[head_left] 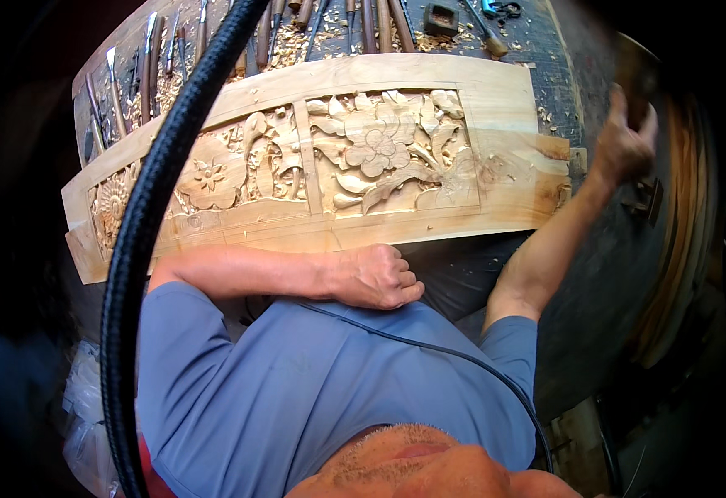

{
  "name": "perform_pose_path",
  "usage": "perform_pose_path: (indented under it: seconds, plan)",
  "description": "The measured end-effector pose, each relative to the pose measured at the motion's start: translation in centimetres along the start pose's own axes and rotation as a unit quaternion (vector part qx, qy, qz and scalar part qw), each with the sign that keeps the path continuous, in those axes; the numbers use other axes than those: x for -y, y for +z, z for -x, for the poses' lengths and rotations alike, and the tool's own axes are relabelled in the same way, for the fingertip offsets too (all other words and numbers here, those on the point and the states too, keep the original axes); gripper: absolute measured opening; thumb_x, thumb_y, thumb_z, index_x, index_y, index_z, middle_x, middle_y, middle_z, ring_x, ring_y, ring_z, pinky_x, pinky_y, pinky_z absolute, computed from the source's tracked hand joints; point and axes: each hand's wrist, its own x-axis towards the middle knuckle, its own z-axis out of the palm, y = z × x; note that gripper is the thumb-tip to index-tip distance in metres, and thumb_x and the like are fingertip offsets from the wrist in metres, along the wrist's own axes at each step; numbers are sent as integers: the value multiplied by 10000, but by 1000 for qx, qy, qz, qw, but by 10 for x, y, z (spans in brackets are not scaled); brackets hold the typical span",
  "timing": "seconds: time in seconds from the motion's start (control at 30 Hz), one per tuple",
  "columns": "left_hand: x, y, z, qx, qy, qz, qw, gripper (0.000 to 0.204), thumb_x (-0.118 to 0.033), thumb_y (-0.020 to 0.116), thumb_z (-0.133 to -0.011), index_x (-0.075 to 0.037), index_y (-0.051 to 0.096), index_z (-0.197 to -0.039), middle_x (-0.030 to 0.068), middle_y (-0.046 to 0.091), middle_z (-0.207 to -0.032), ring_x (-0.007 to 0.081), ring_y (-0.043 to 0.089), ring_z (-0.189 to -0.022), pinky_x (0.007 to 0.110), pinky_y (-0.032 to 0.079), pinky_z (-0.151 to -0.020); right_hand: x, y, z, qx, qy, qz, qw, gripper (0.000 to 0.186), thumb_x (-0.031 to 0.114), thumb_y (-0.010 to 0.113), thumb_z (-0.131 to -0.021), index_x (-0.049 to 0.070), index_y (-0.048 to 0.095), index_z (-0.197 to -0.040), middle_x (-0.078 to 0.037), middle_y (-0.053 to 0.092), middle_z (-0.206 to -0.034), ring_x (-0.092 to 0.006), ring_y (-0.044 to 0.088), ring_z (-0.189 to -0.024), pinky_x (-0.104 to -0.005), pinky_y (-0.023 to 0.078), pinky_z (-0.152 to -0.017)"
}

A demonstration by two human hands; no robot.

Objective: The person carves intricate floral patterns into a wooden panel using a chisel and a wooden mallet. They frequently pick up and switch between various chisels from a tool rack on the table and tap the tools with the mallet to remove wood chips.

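Observation:
A long pale wooden board lies across the bench in front of me, carved in relief with flowers and leaves inside framed panels. My left hand is closed in a fist between my belly and the board's near edge; no tool sticks out of it. Off the board's right end, my right hand is raised, its fingers wrapped round a brown mallet. The mallet's head fades into the dark rim of the picture, so its full shape is hard to make out.
Chisels and other carving tools lie along the bench's far side among wood shavings. A small dark square block and a brush are at the far right. A thick black braided cable crosses the view on the left.

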Motion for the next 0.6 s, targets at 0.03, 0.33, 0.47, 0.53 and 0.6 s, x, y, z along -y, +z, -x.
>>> perform_pose_path:
  seconds: [0.03,0.33,0.47,0.53,0.6]
  plan:
    - [1,0,0,-2,5,-1,1000,285,-165,660,-862,-7,684,-1098,5,608,-736,156,623,-633,320,486,-543,8,-20,-1,12,61,-172,983,631,498,847,-871,0,729,-1240,-177,786,-1106,-347,759,-991,-436,587,-860]
    - [-14,-26,-28,-117,-70,-122,983,451,-186,661,-904,12,666,-1309,180,705,-1262,300,699,-1185,426,576,-1036,-6,-45,53,193,342,-813,431,729,503,699,-968,-76,524,-1375,-196,604,-1246,-243,664,-962,-319,550,-773]
    - [-17,-26,-49,-34,-240,-150,958,551,-216,715,-880,11,637,-1375,229,517,-1559,401,484,-1468,495,418,-1233,-30,-33,66,194,358,-853,327,603,431,721,-979,-57,553,-1291,-161,589,-1178,-197,625,-886,-324,535,-737]
    - [-28,-29,-44,22,-163,90,982,504,-228,747,-880,18,657,-1310,234,560,-1376,391,530,-1311,463,477,-1111,-26,-24,66,186,386,-840,332,572,418,721,-983,-52,567,-1270,-156,597,-1141,-193,621,-872,-325,536,-731]
    - [-46,-21,-37,82,-67,286,952,354,-208,714,-924,19,691,-1194,175,723,-1004,317,742,-937,402,613,-872,-21,-22,67,178,402,-818,371,558,419,715,-989,-49,578,-1261,-153,606,-1110,-197,622,-863,-323,539,-729]
